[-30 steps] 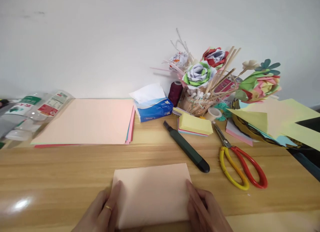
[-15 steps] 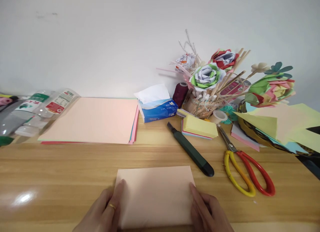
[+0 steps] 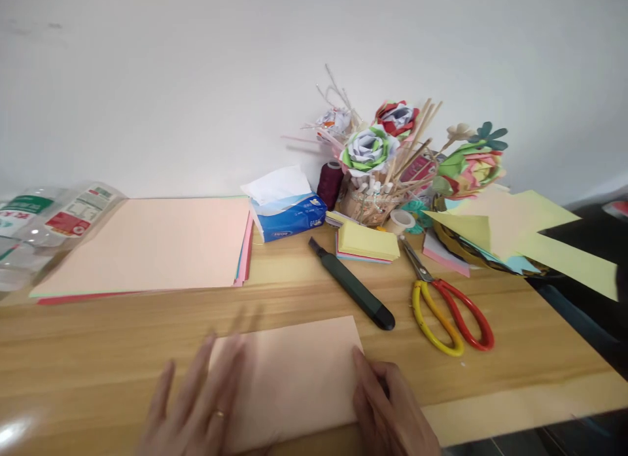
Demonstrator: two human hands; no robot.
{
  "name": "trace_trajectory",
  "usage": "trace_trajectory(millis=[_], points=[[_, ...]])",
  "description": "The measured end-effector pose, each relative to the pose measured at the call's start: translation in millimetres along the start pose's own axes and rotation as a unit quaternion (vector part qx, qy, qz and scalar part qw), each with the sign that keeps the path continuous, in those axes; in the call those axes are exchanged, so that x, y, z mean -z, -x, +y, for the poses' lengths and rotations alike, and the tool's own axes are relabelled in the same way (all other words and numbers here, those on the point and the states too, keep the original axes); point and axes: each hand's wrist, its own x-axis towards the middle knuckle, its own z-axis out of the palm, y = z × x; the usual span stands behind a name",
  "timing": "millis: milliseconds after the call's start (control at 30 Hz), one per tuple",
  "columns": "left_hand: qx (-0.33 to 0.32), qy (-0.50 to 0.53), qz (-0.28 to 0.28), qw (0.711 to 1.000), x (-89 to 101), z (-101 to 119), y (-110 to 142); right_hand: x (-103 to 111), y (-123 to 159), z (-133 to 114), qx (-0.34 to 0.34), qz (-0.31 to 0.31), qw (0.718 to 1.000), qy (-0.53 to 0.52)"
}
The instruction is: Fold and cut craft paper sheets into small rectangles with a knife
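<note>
A peach sheet of paper (image 3: 299,384) lies on the wooden table near its front edge. My left hand (image 3: 196,403), with a ring on one finger, is spread over the sheet's left end. Its fingers are apart and slightly blurred. At the opposite end, my right hand (image 3: 387,403) pinches the right edge of the paper between thumb and fingers. Just beyond the sheet lies a dark green utility knife (image 3: 353,286). Scissors (image 3: 441,305) with one yellow and one red handle rest to the right of the knife.
At the back left, a stack of coloured paper (image 3: 147,240) sits beside plastic bottles (image 3: 78,214). A tissue pack (image 3: 289,214), yellow paper slips (image 3: 367,240), and a holder of sticks (image 3: 363,201) with paper flowers line the back. Paper offcuts (image 3: 510,227) overhang the right side.
The left hand has opened from gripping the sheet's left edge to spread fingers over it. The right hand keeps its hold. The view has turned to the right and the sheet appears slightly tilted.
</note>
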Motion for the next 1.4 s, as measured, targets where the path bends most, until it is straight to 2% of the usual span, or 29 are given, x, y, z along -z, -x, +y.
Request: trace_trajectory(millis=[67,100,167,233,300,367,467,567,700,867,1033,1133,1200,1267,1333,1400], points=[[-0.121,0.018,0.016,0.992,2.5,-3.5,-20.2,2.8,-2.1,-3.2,-0.004,-0.001,1.0,0.027],[-0.16,0.026,0.021,0.987,4.0,-5.3,-29.4,4.6,-3.5,-4.3,0.005,-0.003,0.999,0.037],[-0.213,0.045,0.006,0.976,7.2,-9.6,-42.9,8.0,-6.6,-5.9,0.026,-0.001,0.998,0.054],[-0.241,0.069,-0.037,0.967,9.2,-14.1,-49.2,10.8,-8.8,-7.1,0.033,0.007,0.997,0.068],[-0.253,0.089,-0.072,0.961,8.6,-17.5,-50.1,12.6,-10.0,-8.6,0.034,0.012,0.996,0.081],[-0.256,0.093,-0.071,0.96,5.3,-18.6,-49.4,13.2,-10.1,-10.1,0.038,0.009,0.994,0.104],[-0.257,0.097,-0.013,0.961,-1.8,-16.4,-50.4,12.6,-9.8,-11.4,0.044,0.008,0.988,0.145],[-0.282,0.113,0.042,0.952,-7.6,-13.4,-53.5,11.3,-11.6,-9.7,0.062,0.038,0.984,0.161],[-0.297,0.099,0.059,0.948,-11.2,-11.8,-54.7,11.1,-22.1,-4.8,0.107,0.057,0.981,0.151],[-0.282,0.097,0.046,0.953,-12.2,-13.2,-55.4,14.2,-35.8,-4.5,0.142,0.064,0.978,0.142],[-0.293,0.126,0.011,0.948,-20.0,-17.1,-56.0,26.1,-39.7,-2.7,0.138,0.066,0.98,0.127],[-0.291,0.133,0.003,0.947,-24.7,-18.0,-54.2,33.2,-37.2,-7.3,0.122,0.094,0.978,0.139],[-0.302,0.133,-0.013,0.944,-25.2,-17.9,-53.4,33.1,-30.2,-19.3,0.124,0.12,0.974,0.148],[-0.306,0.132,-0.025,0.943,-23.9,-17.4,-53.6,26.9,-18.7,-37.5,0.175,0.137,0.965,0.139],[-0.297,0.135,-0.029,0.945,-22.0,-16.7,-54.5,16.1,-5.6,-56.3,0.284,0.124,0.946,0.097],[-0.286,0.143,-0.029,0.947,-19.9,-16.1,-55.7,5.1,5.6,-69.0,0.313,0.125,0.939,0.068]])
